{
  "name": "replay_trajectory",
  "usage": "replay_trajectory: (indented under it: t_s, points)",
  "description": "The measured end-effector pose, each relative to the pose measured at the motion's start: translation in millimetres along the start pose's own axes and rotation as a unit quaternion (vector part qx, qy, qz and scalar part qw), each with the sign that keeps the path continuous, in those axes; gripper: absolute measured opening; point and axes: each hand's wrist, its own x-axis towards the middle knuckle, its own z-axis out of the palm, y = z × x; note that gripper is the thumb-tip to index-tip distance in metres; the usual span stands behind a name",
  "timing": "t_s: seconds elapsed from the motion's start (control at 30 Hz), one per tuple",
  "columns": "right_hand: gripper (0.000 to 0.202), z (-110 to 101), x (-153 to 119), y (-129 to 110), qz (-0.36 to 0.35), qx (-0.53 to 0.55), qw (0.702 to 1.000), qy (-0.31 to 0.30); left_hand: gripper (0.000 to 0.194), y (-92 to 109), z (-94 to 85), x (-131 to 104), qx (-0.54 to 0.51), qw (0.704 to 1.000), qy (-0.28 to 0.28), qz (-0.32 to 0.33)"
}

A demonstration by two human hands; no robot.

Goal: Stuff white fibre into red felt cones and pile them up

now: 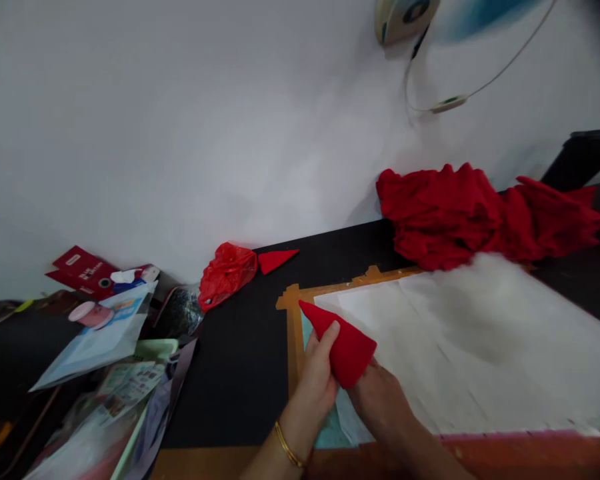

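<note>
A small red cone of cloth is held over the left edge of the white-covered work area, its tip pointing up and left. My left hand grips its left side, thumb on top, a gold bangle on the wrist. My right hand is at the cone's wide open end, its fingers hidden inside or behind the cloth. Another flat red cloth triangle lies on the black table near the wall, beside a crumpled red plastic bag.
A big heap of red cloth lies at the back right, with white stuffing before it on the white sheet. At left are a pink jar, a red box and a green basket.
</note>
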Motion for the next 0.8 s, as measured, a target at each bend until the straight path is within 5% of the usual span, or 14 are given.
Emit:
replay_trajectory:
  t_s: [0.2,0.43,0.67,0.8]
  points:
    - [0.036,0,-4,19,-0.047,0.052,0.998,-0.002,0.043,-16,-5.6,0,0.034,0.999,-0.023,0.015]
    - [0.054,12,-7,32,-0.141,0.027,0.983,0.113,0.039,-22,-8.5,-6,0.029,0.999,-0.029,-0.004]
    - [0.046,27,-14,38,-0.154,-0.046,0.98,0.119,0.033,-28,-6.9,-10,0.046,0.998,-0.036,-0.006]
    - [0.043,23,-10,39,-0.103,0.015,0.994,0.041,0.034,-33,-4.9,-12,0.099,0.994,-0.039,0.02]
